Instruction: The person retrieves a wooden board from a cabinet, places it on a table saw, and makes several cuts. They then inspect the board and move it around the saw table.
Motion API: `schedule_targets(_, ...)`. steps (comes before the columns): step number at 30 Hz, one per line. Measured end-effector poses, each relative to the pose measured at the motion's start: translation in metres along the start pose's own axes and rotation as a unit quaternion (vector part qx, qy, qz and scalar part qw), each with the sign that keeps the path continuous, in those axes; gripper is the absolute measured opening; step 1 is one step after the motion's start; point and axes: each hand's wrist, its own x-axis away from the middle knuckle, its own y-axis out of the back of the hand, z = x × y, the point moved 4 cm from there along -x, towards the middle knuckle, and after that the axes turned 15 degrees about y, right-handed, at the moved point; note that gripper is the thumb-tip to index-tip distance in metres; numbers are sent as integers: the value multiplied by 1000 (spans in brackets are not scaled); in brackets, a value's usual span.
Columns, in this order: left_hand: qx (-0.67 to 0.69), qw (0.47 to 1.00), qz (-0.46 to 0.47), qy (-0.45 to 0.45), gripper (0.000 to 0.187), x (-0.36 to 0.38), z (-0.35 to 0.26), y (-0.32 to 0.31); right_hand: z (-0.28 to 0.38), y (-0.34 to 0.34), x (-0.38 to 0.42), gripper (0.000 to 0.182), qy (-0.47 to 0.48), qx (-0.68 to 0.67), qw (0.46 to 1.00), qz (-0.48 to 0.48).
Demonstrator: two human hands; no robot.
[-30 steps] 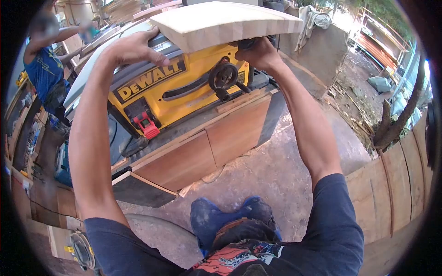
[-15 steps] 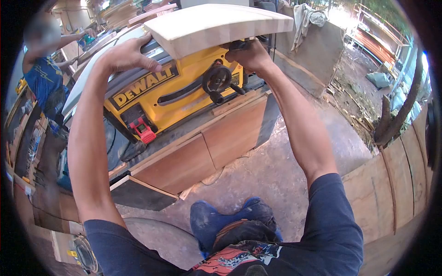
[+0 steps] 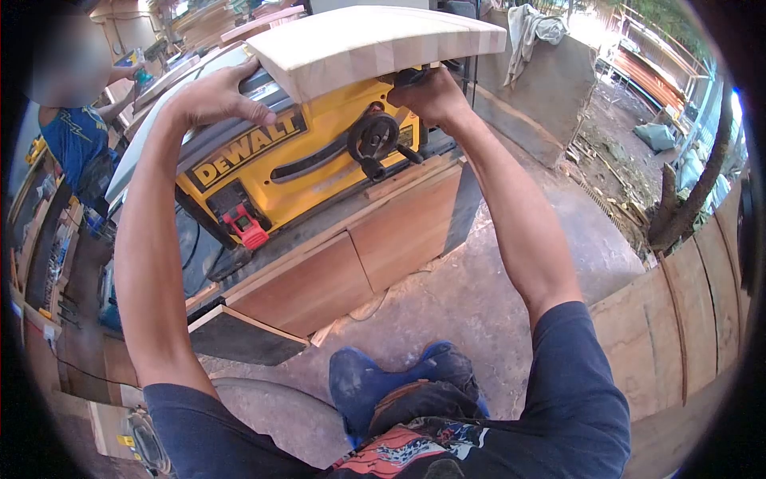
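A thick, pale wooden board [image 3: 375,44] lies across the top of a yellow DeWalt table saw [image 3: 315,188]. My left hand [image 3: 219,97] rests at the saw's front rail, left of the board, thumb apart and fingers reaching toward the board's left edge. My right hand [image 3: 435,97] is closed around a black knob [image 3: 411,77] at the saw's upper right front, partly hidden under the board. Below it sit the black crank wheel [image 3: 373,137] and, further left, the red switch paddle [image 3: 246,227].
The saw stands on a wooden cabinet [image 3: 343,267]. At the left, another person [image 3: 76,144] works at a bench. A tall panel with a cloth [image 3: 535,36] stands at the right, and plywood sheets [image 3: 678,319] lean nearer me. A dark hose [image 3: 275,387] crosses the floor.
My hands keep nearly the same places, and the board looks almost unmoved. At the left, the other person has shifted slightly, with an arm raised a little.
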Motion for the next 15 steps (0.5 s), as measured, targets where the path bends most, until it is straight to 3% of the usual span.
schedule_targets(3,11,999,33,15,124,1,-1,1,-3,0,0,33,39,-15,999,-9)
schedule_targets(8,-5,1000,13,24,125,6,-4,4,-8,-1,-2,32,95,32,994,-37)
schedule_targets(11,6,999,21,27,124,5,-5,2,-10,-2,-2,31,54,11,998,-23)
schedule_targets(15,1,999,28,35,124,8,-5,4,-13,-3,-1,31,69,1,997,-36)
